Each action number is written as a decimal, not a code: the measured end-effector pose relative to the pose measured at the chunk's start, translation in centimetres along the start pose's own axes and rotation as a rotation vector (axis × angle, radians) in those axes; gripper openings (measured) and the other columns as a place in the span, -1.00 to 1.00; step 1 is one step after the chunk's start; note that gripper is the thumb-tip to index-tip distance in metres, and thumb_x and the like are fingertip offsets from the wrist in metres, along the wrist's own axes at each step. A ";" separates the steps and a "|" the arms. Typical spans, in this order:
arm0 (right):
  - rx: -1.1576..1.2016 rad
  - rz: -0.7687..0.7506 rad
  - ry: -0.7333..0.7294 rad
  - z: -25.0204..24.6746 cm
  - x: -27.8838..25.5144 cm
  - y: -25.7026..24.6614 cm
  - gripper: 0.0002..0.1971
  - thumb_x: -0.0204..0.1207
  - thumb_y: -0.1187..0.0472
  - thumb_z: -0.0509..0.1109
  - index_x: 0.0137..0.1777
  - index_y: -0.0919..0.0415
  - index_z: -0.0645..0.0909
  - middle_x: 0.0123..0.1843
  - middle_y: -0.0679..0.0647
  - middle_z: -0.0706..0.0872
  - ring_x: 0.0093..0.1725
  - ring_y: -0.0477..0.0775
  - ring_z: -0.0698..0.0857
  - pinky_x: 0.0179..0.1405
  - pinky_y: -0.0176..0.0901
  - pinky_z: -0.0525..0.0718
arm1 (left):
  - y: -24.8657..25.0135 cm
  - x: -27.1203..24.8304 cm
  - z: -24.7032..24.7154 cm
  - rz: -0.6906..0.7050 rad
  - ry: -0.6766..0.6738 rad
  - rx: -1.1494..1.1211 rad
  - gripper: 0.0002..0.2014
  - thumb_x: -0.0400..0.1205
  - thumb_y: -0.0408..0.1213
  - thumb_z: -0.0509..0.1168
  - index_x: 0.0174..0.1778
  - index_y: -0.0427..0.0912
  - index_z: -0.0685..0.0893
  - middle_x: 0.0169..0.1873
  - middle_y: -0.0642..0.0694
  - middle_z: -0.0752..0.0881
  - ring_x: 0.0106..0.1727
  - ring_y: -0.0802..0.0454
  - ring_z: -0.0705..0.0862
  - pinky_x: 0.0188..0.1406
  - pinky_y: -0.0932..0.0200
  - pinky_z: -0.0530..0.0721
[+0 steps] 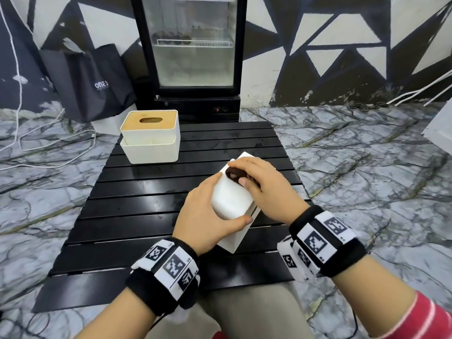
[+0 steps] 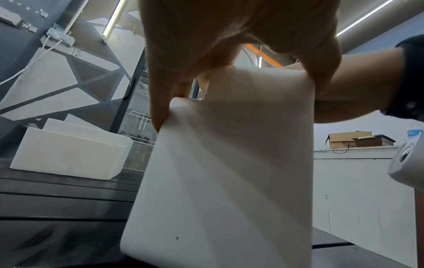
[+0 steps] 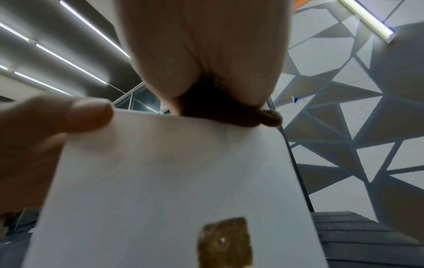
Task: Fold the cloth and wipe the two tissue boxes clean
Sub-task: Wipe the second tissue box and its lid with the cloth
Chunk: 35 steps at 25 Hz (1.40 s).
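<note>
So in the head view the near tissue box (image 1: 232, 199) sits tipped on the black slatted surface (image 1: 137, 204), right of centre in the frame. The left hand (image 1: 208, 214) is wrapped around its white side, thumb along the lower edge. The right hand (image 1: 259, 182) is curled over the box's upper end, pinching a dark brown cloth (image 1: 234, 174) bunched against it. The second tissue box (image 1: 150, 137), the one with the wooden slotted top, stands upright toward the upper left of the surface, well apart from both hands.

Behind all that: a glass-door fridge (image 1: 193, 45) at top centre, a black tote bag (image 1: 90, 81) leaning at its left, white cables (image 1: 56, 143) trailing over the marble floor.

The left wrist view mostly gets blocked by the box (image 2: 229, 172) itself, but you can see fingers (image 2: 160, 101) clamped on its upper edge, plus the other box (image 2: 69, 156) at the left. It also catches a cardboard carton (image 2: 348, 139) on a white ledge at the right, which the head view doesn't show. The right wrist view shows the cloth (image 3: 229, 112) squeezed under the palm onto the box's top edge, and a brown patch (image 3: 226, 243) low on the box face.
</note>
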State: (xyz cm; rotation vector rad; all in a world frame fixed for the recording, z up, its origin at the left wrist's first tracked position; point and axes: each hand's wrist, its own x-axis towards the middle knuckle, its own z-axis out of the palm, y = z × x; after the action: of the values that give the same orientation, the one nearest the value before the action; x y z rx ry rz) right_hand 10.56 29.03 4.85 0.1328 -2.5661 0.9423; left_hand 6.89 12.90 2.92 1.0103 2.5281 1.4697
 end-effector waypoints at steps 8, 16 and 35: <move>0.022 -0.067 -0.035 0.5 -1.0 -0.7 -0.63 0.52 0.35 0.21 0.33 0.16 0.51 0.24 0.00 0.57 0.26 -0.14 0.43 0.33 -0.40 0.32 | -0.3 -0.1 0.0 0.016 -0.007 0.010 -0.25 0.17 0.22 0.48 0.30 0.40 0.39 0.21 0.37 0.56 0.29 0.33 0.51 0.31 0.23 0.50; -0.072 0.097 0.036 -1.7 1.4 2.7 -0.63 0.58 0.35 0.19 0.37 0.09 0.48 0.32 0.02 0.53 0.33 0.02 0.43 0.34 -0.25 0.31 | -1.0 0.3 -0.7 -0.060 -0.097 0.075 0.01 0.08 0.35 0.38 0.50 0.18 0.29 0.36 0.39 0.39 0.43 0.27 0.36 0.45 0.15 0.37; 0.160 0.126 -0.044 -2.9 -4.6 -0.1 -0.64 0.54 0.32 0.30 0.17 -0.17 0.47 0.15 -0.18 0.63 0.16 -0.36 0.53 0.13 -0.63 0.37 | -1.1 1.8 -3.8 -0.280 0.137 -0.062 -0.46 0.60 0.00 0.28 0.50 0.00 0.36 0.17 0.09 0.61 0.17 0.02 0.61 0.08 0.15 0.50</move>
State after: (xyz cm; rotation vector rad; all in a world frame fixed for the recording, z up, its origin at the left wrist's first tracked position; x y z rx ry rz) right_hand 15.80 30.56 5.04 0.0368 -2.5621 1.2042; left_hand 3.57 10.58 4.60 0.5364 2.5644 1.5685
